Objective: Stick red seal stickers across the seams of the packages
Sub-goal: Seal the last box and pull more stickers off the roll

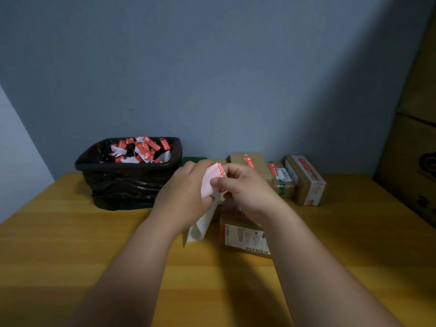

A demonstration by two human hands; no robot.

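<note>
Both hands meet just above the middle of the worktop [70,232]. The left hand [184,187] and right hand [245,190] each pinch a sticker strip [208,185], so both grips are closed on it. The strip is pale pink-white on the side facing the camera, with a red printed sticker edge showing at its top near the right thumb. A white length of backing hangs down from the hands toward 6 o'clock, its lower end near the worktop.

Directly under the right wrist lies a brown package [245,234] with a white barcode label on its top; its far end is hidden by the hand. At 1 to 2 o'clock from the hands, against the wall, stand 3 sealed boxes [309,182], each with a red sticker across the top. A green item [192,159] peeks out at 12 o'clock behind the left hand.

At 10 o'clock sits a bin [127,182] lined with a black bag, holding red and white sticker scraps. Large cartons [415,138] stand at 3 o'clock.
</note>
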